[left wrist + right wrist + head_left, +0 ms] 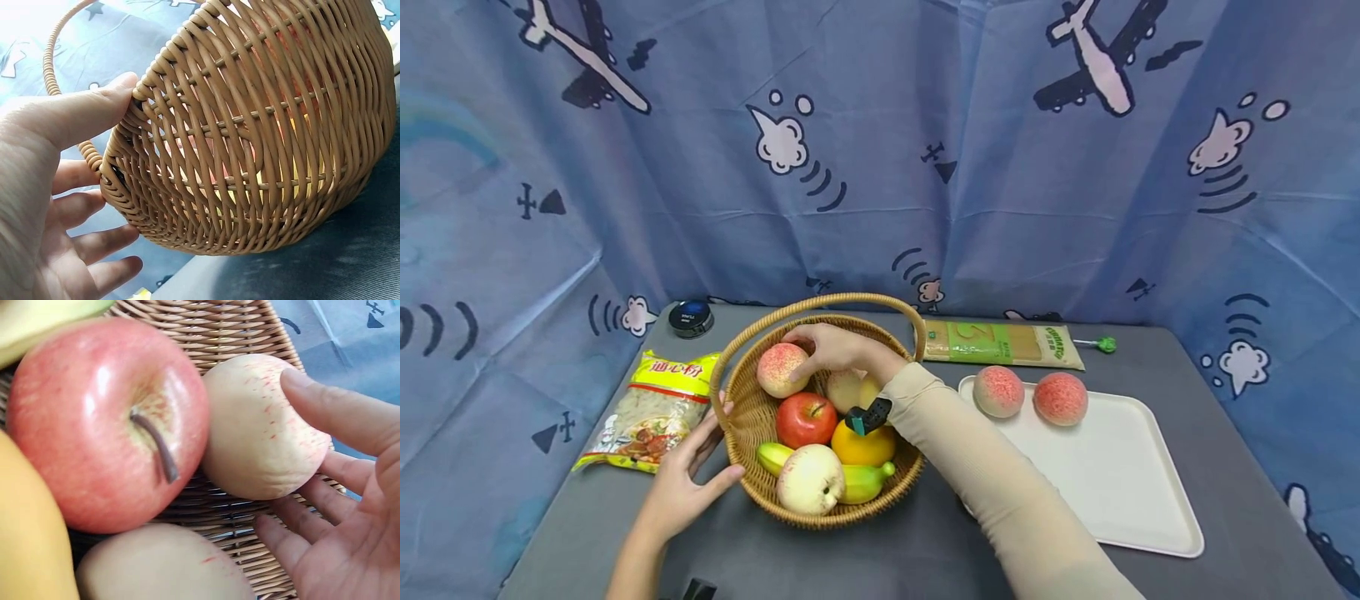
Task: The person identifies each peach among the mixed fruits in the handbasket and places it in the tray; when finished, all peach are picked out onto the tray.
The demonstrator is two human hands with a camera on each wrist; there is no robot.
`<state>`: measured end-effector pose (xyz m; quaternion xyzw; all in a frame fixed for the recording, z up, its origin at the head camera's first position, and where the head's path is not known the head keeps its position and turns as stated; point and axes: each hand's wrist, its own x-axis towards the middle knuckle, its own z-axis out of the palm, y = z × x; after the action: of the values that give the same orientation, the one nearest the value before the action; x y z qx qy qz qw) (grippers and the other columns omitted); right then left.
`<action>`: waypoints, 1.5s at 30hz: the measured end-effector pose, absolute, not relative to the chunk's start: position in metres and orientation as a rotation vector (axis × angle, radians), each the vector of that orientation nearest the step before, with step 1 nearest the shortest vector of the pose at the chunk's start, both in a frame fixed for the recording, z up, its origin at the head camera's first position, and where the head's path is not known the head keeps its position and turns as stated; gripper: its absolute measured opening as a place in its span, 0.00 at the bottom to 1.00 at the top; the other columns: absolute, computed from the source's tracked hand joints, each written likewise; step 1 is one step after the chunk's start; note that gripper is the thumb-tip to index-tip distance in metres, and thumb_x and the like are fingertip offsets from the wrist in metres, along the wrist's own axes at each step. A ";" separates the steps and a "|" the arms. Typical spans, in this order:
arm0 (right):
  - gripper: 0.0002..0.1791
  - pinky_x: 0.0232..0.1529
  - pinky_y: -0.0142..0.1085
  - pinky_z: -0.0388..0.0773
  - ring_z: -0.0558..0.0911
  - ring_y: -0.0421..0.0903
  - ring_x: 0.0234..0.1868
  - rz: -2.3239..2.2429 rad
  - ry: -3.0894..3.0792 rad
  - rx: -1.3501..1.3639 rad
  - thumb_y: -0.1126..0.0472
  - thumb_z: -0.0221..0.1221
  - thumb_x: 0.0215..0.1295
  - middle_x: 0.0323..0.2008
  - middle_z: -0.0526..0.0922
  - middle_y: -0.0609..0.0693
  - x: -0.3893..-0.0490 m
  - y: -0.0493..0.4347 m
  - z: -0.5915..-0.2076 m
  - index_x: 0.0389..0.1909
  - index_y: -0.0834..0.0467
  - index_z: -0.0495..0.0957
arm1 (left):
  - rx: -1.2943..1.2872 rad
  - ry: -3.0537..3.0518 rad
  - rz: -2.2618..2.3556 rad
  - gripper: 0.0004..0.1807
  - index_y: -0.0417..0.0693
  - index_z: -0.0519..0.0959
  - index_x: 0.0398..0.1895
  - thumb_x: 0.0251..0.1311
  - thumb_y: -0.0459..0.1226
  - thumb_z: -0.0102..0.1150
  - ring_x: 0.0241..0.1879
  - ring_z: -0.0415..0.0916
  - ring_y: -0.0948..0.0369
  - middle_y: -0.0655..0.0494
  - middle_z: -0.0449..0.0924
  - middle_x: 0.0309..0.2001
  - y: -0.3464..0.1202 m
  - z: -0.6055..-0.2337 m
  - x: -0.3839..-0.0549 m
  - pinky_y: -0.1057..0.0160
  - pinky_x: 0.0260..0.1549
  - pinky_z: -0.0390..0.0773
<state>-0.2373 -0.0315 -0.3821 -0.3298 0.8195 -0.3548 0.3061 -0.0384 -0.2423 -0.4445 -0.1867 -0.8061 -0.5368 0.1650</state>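
Note:
A woven basket (827, 520) with an arched handle holds several fruits. Inside it, my right hand (838, 348) has its thumb and fingers around a pink-and-cream peach (781, 370) at the left wall. The right wrist view shows the thumb on top of this peach (259, 428) and the fingers at its lower side. Beside it lies a red apple (106, 425), with another pale fruit (162, 565) below. My left hand (683, 487) touches the basket's left side with spread fingers. In the left wrist view its thumb rests at the rim and the fingertips meet the wicker (250, 137).
A white tray (1120, 475) on the right bears two peaches (1061, 399). Behind it lie a noodle packet (996, 343) and a green lollipop (1107, 344). Left of the basket are a yellow pasta bag (655, 408) and a dark round tin (691, 318). A banana (867, 483) lies in the basket.

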 end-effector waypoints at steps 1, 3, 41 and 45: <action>0.37 0.65 0.37 0.69 0.70 0.46 0.61 -0.935 2.173 -0.872 0.58 0.68 0.55 0.63 0.70 0.52 -0.237 -0.031 -0.383 0.66 0.56 0.65 | -0.534 -2.299 -1.532 0.44 0.38 0.62 0.69 0.43 0.20 0.67 0.64 0.65 0.71 0.37 0.65 0.66 -0.242 -0.444 -0.038 0.77 0.61 0.67; 0.38 0.64 0.36 0.70 0.71 0.45 0.61 -0.938 2.175 -0.870 0.58 0.68 0.55 0.63 0.71 0.51 -0.237 -0.030 -0.384 0.67 0.55 0.65 | -0.533 -2.316 -1.541 0.44 0.38 0.61 0.69 0.44 0.20 0.67 0.64 0.64 0.71 0.35 0.64 0.66 -0.243 -0.445 -0.038 0.77 0.61 0.67; 0.34 0.58 0.31 0.76 0.75 0.44 0.56 -1.427 2.019 -0.924 0.66 0.68 0.52 0.56 0.74 0.53 -0.212 -0.005 -0.365 0.62 0.58 0.67 | -0.486 -2.399 -1.547 0.44 0.42 0.59 0.71 0.48 0.23 0.66 0.65 0.61 0.74 0.38 0.61 0.69 -0.243 -0.445 -0.037 0.78 0.61 0.66; 0.36 0.61 0.31 0.75 0.74 0.45 0.58 -1.465 1.999 -0.941 0.68 0.68 0.52 0.58 0.74 0.54 -0.204 0.005 -0.358 0.64 0.59 0.67 | -0.485 -2.398 -1.540 0.44 0.41 0.59 0.71 0.48 0.23 0.66 0.65 0.62 0.75 0.37 0.61 0.68 -0.243 -0.444 -0.037 0.78 0.61 0.66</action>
<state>-0.2041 0.0047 -0.3582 -0.3444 0.7316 -0.5359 0.2428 -0.0370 -0.2430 -0.4437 -0.1666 -0.8229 -0.5286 0.1251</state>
